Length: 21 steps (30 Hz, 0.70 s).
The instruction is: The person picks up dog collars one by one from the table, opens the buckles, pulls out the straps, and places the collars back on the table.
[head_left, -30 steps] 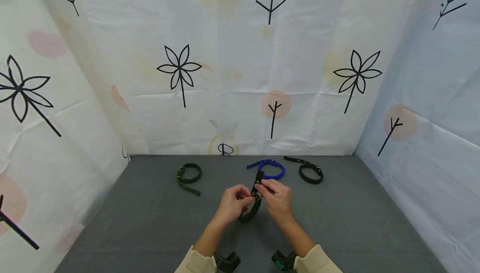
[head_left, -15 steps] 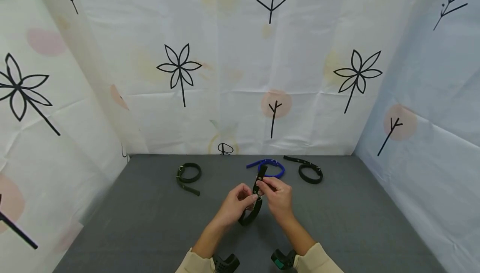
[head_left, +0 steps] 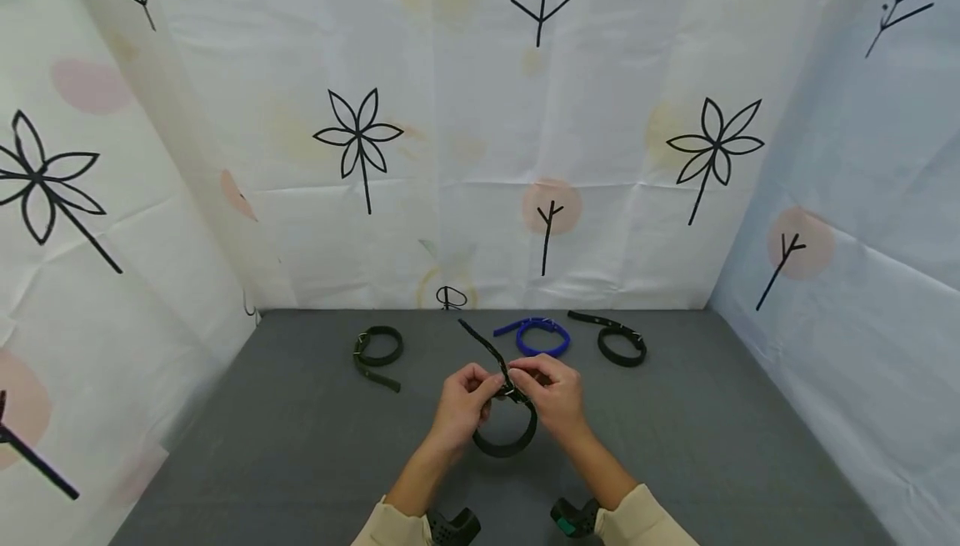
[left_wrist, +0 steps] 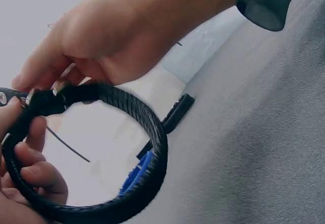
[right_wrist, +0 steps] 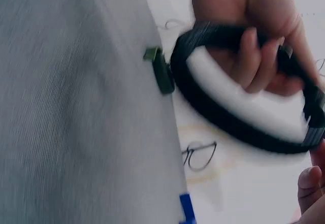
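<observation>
Both hands hold a black buckled collar (head_left: pixel 506 449) just above the table, its loop hanging down and its free strap end pointing up and away to the left. My left hand (head_left: pixel 459 404) pinches it beside the buckle (head_left: pixel 510 392). From the other side, the thumb and fingers of my right hand (head_left: pixel 555 398) pinch the strap at the same spot. In the left wrist view the collar (left_wrist: pixel 161 153) shows as a wide ring, with a metal eyelet (left_wrist: pixel 3 98) on the strap. The right wrist view shows the loop of the collar (right_wrist: pixel 218 115) blurred.
Behind the hands lie a blue collar (head_left: pixel 564 344) and, to its right, another black collar (head_left: pixel 621 363). A dark green collar (head_left: pixel 381 361) lies at the left. The grey table (head_left: pixel 300 463) meets patterned white curtains (head_left: pixel 480 154) at the back and sides.
The black collar has turned: its strap end swung from pointing up-right to up-left, and its loop now faces the head view as a rounder ring. Both hands stay close together.
</observation>
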{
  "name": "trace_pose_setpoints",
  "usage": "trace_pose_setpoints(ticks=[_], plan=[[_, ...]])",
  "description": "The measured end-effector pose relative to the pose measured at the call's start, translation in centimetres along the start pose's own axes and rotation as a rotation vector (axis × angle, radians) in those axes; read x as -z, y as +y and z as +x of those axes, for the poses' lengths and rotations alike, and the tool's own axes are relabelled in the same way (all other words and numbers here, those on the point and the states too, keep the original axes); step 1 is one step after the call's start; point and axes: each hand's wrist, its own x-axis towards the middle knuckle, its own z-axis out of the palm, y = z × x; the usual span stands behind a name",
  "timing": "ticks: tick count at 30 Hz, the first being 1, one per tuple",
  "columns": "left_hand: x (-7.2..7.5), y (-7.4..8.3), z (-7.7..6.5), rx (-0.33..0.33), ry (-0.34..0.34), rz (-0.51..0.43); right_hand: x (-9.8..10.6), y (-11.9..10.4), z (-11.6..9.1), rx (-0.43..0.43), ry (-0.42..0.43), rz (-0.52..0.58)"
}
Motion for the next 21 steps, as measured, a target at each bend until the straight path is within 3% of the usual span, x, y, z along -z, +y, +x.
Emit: trace_pose_setpoints(ticks=[4,8,10,16,21], plan=[[0.0,0.4,0.0,-0.041,0.057,-0.033,1.4,1.7,-0.4,-0.022,-0.141,0.000],[0.2,0.5,0.1,-0.044,0.102,-0.091,2.3,1.5,-0.4,-0.174,-0.333,0.015],[0.3,0.4,0.2,-0.034,0.105,-0.120,2.4,1.4,-0.5,-0.241,-0.385,0.024],[0.7,0.3,0.2,-0.009,0.104,-0.230,2.4,4.4,-1.4,-0.289,-0.349,0.106],[1.2,0.3,0.2,-0.002,0.153,-0.298,2.9,5.7,-2.2,-0.364,-0.293,0.183]])
